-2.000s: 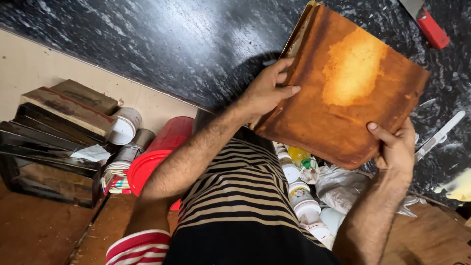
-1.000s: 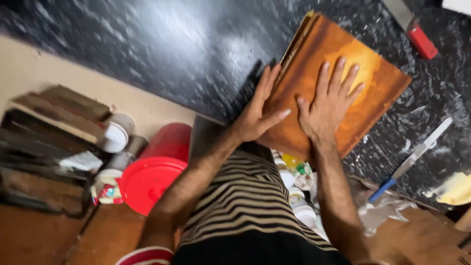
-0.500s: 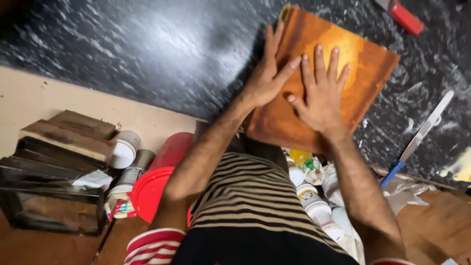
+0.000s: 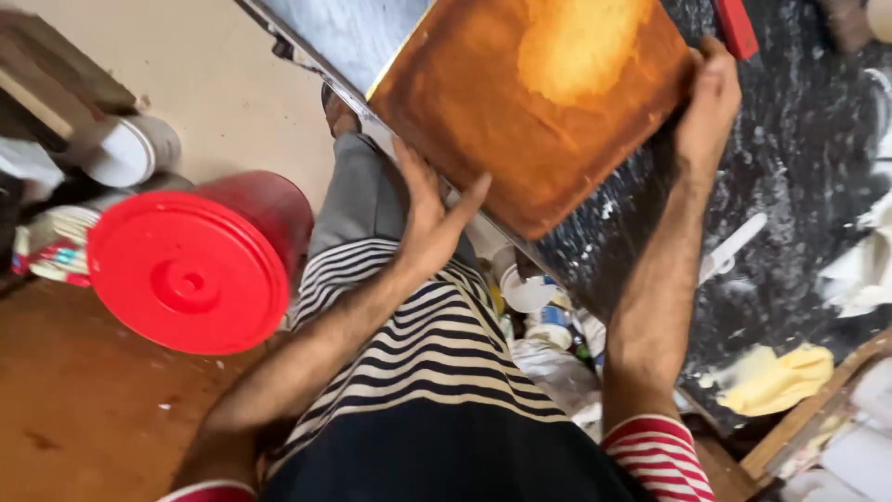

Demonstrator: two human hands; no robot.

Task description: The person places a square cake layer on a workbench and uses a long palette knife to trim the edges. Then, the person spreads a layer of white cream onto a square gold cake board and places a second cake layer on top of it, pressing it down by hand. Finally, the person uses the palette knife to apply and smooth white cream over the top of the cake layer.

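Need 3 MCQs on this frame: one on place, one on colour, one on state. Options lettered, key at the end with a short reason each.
1. Where is the red tub with its lid?
A. left of the person's striped top
B. on the dark worktop
C. in the right hand

2. What colour is the board?
A. blue
B. orange-brown with a paler yellow patch
C. white

3. How is the board held?
A. lying untouched
B. by one hand only
C. by both hands at opposite edges

Key: 1 A, the tub sits on the brown floor left of the top. 2 B, its face is rusty orange, paler near the top. 3 C, the left hand grips the lower edge and the right hand the far edge.
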